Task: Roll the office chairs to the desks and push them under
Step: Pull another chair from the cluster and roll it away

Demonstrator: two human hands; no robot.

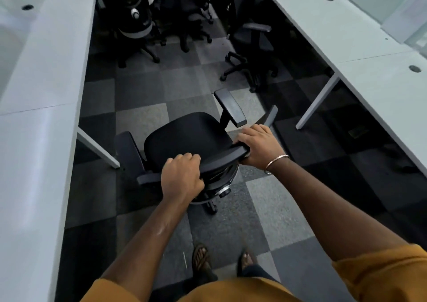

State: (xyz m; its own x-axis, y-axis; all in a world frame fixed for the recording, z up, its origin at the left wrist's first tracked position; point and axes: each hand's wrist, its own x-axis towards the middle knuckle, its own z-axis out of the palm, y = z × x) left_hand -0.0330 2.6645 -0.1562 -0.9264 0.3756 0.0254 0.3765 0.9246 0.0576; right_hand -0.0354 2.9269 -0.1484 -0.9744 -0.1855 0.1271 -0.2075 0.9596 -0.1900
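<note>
The office chair [187,137] is held in the aisle between two rows of white desks, on the checkered carpet [143,89]. Its backrest top edge is gripped at both ends: the left hand [181,179] is curled over the near-left part of the rim, and the right hand [258,148] is wrapped round the right corner, fingers [248,135] folded over the top (a thin bangle [276,163] is worn at that wrist). Both hands are thus closed on the chair, neither one free.

The seat is seen to lie directly ahead of the hands and slightly left of centre, with the chair turned so that its front faces up-left, toward the left worktop [39,121]. That worktop is just beside the chair's left armrest, while the right worktop [346,47] is well apart. The left hand is the nearer to the left desk, so a push onward and leftward would probably be needed. A desk leg [97,148] stands near that armrest and could be caught. More chairs [251,54] are parked farther down the aisle.
</note>
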